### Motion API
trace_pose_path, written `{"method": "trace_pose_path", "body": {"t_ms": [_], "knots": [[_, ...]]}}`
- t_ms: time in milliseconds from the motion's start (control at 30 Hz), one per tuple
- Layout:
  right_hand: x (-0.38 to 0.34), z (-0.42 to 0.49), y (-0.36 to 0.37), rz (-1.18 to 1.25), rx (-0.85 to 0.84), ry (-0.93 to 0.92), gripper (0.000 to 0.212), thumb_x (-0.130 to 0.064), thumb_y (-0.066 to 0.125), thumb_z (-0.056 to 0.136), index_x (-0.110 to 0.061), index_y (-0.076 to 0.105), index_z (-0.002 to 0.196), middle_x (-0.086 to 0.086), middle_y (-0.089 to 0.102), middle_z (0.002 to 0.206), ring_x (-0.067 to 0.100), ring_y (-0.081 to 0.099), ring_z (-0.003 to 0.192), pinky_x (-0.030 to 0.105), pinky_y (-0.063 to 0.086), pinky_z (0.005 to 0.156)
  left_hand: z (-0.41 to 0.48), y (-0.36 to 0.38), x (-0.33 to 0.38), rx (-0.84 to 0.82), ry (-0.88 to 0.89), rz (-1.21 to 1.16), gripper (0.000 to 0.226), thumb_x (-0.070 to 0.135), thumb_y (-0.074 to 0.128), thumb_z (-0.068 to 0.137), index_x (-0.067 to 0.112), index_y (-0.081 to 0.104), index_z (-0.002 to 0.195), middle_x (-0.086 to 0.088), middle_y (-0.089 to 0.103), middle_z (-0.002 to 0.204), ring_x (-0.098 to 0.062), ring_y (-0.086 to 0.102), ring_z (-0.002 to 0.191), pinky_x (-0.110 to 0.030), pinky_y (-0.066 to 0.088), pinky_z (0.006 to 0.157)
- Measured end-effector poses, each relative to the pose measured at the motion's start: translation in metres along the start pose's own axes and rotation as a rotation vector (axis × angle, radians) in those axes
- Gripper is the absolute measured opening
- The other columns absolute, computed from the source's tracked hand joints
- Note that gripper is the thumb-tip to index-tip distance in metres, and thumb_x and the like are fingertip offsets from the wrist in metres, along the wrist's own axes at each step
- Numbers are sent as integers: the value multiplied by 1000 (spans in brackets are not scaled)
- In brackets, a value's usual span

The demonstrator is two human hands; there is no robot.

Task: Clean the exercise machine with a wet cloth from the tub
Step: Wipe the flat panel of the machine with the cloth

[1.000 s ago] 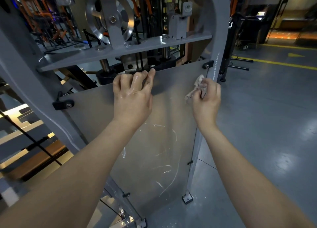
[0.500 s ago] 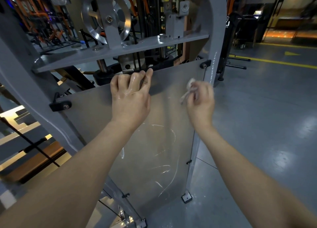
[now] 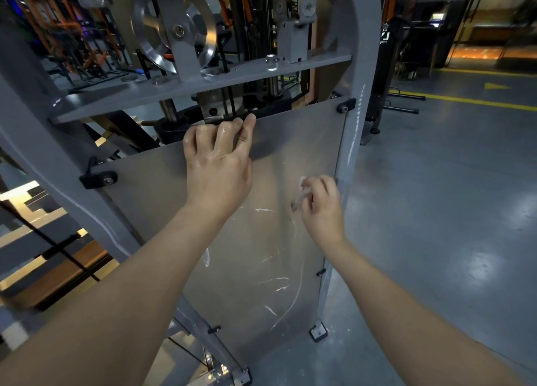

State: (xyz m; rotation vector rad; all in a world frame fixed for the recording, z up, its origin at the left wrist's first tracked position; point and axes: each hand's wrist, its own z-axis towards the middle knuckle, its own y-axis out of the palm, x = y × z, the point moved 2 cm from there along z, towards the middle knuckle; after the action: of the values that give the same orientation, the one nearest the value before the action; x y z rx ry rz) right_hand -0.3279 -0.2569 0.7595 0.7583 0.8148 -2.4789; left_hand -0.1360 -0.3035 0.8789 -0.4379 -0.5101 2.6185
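Head view: I look down along both forearms at the exercise machine [image 3: 363,37], with its grey frame arching overhead.
Left hand [image 3: 218,164]: I see its fingers curled over the top edge of the panel [image 3: 145,205], gripping it. The knuckles glisten with wet.
Right hand [image 3: 321,208]: it is closed round the cloth [image 3: 300,195], fingers bunched tight, and holds it against the panel face just beside the right upright [image 3: 353,141].
Cloth: a small pale wad. Only a crumpled end shows past the fingers on the left side of the hand, touching the panel. It sits lower than the left hand and to its right.
Panel: a flat, dull grey sheet, held to the frame by black clips [image 3: 98,178] at its corners. I make out white streaks [image 3: 279,287] curving across its lower half, below both hands.
Above the panel: a grey crossbar [image 3: 290,64] spans the frame, and a shiny metal pulley wheel [image 3: 154,45] stands on it.
Floor [image 3: 450,211]: glossy grey, with yellow lines [image 3: 465,102] far right. The upright's foot [image 3: 319,332] rests on it.
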Motion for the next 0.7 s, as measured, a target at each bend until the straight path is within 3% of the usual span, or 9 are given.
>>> {"method": "trace_pose_path", "body": {"t_ms": [33, 100, 167, 267, 367, 433, 533, 600, 700], "knots": [[6, -4, -1, -17, -61, -21, 19, -1, 48, 92, -13, 62, 96, -1, 50, 106, 22, 64, 86, 26, 52, 79, 0, 0, 0, -4, 1, -5, 54, 13, 53, 91, 16, 57, 145, -4, 55, 122, -30, 38, 106, -54, 34, 107], [11, 4, -11, 19, -75, 75, 20, 6, 49, 92, -8, 63, 96, 5, 51, 106, 7, 66, 73, 7, 45, 72, 0, -1, 0, -23, -1, -11, 55, 14, 52, 92, 16, 55, 146, -4, 54, 123, -31, 38, 106, -54, 33, 108], [10, 19, -22, 95, 75, 215, 23, 17, 47, 87, 2, 62, 95, 11, 50, 105, -8, 62, 68, -1, 40, 66, 0, -1, 1, -27, -5, -10, 55, 14, 52, 92, 16, 55, 146, -4, 54, 123, -31, 38, 107, -54, 33, 108], [-1, 15, -14, 135, 166, 267, 22, 20, 48, 85, 4, 61, 92, 10, 47, 103, -11, 59, 67, -1, 40, 63, 0, -1, 1, -9, -7, -11, 54, 12, 52, 91, 16, 57, 145, -4, 56, 122, -30, 39, 106, -55, 36, 107], [-3, -6, 2, 92, -12, 145, 23, 13, 52, 89, -6, 63, 93, 0, 48, 104, -4, 58, 73, 7, 43, 72, 0, 0, 0, -10, -3, -8, 54, 12, 52, 92, 16, 57, 145, -4, 56, 123, -30, 39, 107, -54, 35, 108], [-1, 3, -6, 99, -60, 133, 23, 12, 50, 90, -7, 63, 94, 1, 49, 105, -4, 62, 70, 11, 49, 69, 0, 1, 0, -10, 0, -11, 54, 12, 53, 92, 16, 57, 146, -5, 56, 123, -30, 39, 107, -54, 34, 108], [-5, 33, -28, 162, 136, 220, 22, 15, 48, 91, 1, 63, 100, 9, 49, 106, -15, 59, 72, 6, 44, 64, -1, 1, 1, -3, 1, -8, 54, 13, 53, 92, 16, 57, 145, -5, 57, 123, -31, 39, 106, -53, 33, 108], [-12, 43, -29, 173, 244, 255, 25, 12, 46, 93, -3, 62, 106, 5, 48, 108, -8, 61, 70, 11, 49, 64, -1, 1, 1, 3, 1, 0, 54, 13, 52, 91, 16, 57, 145, -5, 58, 123, -31, 39, 105, -53, 33, 107], [-25, 26, -11, 138, 139, 92, 28, 7, 48, 93, -11, 63, 108, -6, 46, 105, 4, 64, 73, 25, 56, 72, 1, 0, 1, -3, 2, 3, 55, 14, 51, 91, 16, 56, 146, -5, 58, 122, -31, 40, 104, -53, 33, 107]]}}
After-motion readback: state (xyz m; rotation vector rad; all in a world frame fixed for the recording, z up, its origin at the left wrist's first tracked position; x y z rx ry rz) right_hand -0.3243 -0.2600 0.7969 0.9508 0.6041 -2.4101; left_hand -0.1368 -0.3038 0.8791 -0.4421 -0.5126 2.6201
